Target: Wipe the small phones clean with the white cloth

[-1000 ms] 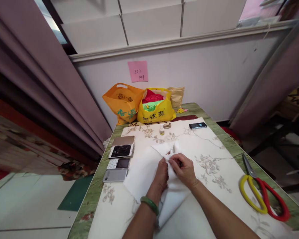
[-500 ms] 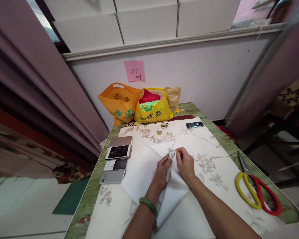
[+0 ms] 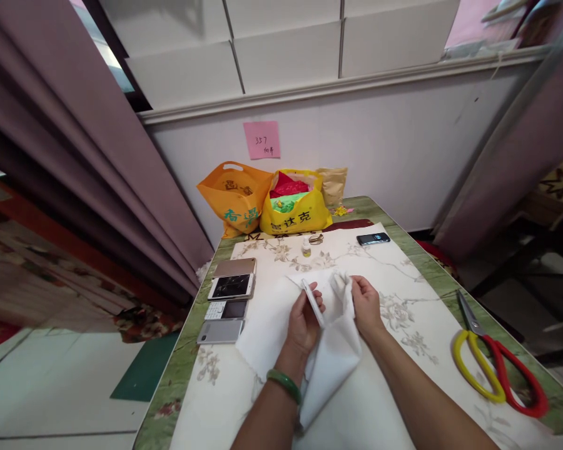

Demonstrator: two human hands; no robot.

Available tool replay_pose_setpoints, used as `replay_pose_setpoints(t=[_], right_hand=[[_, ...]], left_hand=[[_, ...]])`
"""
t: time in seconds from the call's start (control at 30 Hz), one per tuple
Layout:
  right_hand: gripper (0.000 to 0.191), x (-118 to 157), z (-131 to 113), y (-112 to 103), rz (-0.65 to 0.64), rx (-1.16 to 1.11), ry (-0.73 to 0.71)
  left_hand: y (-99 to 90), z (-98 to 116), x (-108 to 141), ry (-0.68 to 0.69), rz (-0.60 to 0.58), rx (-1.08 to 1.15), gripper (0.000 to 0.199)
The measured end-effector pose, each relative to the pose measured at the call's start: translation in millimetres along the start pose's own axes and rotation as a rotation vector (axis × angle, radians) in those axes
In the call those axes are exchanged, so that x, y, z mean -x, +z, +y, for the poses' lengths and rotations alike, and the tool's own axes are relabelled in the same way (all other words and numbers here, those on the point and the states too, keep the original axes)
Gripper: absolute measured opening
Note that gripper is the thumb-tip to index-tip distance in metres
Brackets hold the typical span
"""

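My left hand [image 3: 304,322], with a green bangle at its wrist, grips a thin white phone [image 3: 313,304] tilted on its edge. My right hand [image 3: 366,306] pinches a bunched part of a white cloth [image 3: 335,362], just right of the phone. The cloth hangs between my forearms and spreads left over the tabletop. Left of it lie a gold phone [image 3: 235,267], a white phone with a dark screen [image 3: 231,286], a white keypad phone [image 3: 226,310] and a silver phone [image 3: 221,332] in a column.
Large scissors [image 3: 492,362] with yellow and red handles lie at the right. A black phone [image 3: 373,239] and a small bottle [image 3: 306,247] are farther back. An orange bag [image 3: 237,197], a yellow bag [image 3: 295,215] and a tan pouch [image 3: 333,184] stand by the wall.
My right hand has pulled the cloth away to the right, off the phone. The phone now shows in my left hand. The whole view has shifted slightly.
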State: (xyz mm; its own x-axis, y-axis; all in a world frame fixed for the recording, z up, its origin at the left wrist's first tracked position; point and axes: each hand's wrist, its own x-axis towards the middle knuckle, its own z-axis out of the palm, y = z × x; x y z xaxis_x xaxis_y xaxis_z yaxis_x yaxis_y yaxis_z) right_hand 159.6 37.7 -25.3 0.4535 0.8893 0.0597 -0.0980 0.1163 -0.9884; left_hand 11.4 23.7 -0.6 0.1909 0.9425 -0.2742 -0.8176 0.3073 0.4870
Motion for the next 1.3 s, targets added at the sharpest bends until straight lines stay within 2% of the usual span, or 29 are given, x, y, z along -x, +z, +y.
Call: replay_pose_setpoints(t=[0.2,0.37,0.57,0.7,0.8,0.87,0.9,1.03,1.1,1.2,1.3], right_hand=[[0.032,-4.5,2.4,-0.1,0.061,-0.148,0.046],[0.031,-1.9,-3.1,1.4,0.05,-0.187,0.098],[0.029,-0.9,-3.0,1.5,0.078,-0.201,0.101],[0.029,-2.7,1.6,0.1,0.172,-0.113,0.039],[0.028,1.2,-1.9,0.8,0.169,-0.018,-0.07],[0.025,8.2,-8.0,3.3,0.093,0.059,-0.169],[0.022,12.7,-11.5,5.3,0.015,0.102,-0.226],[0.014,29.2,-20.8,15.1,-0.503,0.313,-0.594],[0.016,32.8,-21.5,18.4,-0.675,0.4,-0.764],[0.019,32.0,-21.0,19.0,-0.721,0.466,-0.854],[0.021,28.5,-20.8,16.6,-0.652,0.512,-0.848]], left_hand=[[6.5,-0.5,5.4,0.012,0.036,-0.115,0.025],[5.7,8.3,6.2,-0.034,0.158,-0.001,0.023],[0.7,14.1,4.2,-0.07,0.01,0.203,0.034],[-2.0,12.4,2.5,-0.09,0.035,0.18,0.037],[-2.0,11.8,1.3,-0.112,0.04,0.145,0.036],[-1.8,10.7,-0.2,-0.121,0.023,0.137,0.035],[-2.0,9.7,-1.3,-0.133,0.02,0.139,0.035],[-6.2,4.2,-7.4,-0.167,0.053,0.147,0.032],[-8.5,2.8,-9.9,-0.117,0.068,0.157,0.03],[-8.9,3.0,-10.9,-0.082,0.102,0.152,0.024],[-6.1,3.4,-8.6,-0.154,0.103,0.087,0.02]])
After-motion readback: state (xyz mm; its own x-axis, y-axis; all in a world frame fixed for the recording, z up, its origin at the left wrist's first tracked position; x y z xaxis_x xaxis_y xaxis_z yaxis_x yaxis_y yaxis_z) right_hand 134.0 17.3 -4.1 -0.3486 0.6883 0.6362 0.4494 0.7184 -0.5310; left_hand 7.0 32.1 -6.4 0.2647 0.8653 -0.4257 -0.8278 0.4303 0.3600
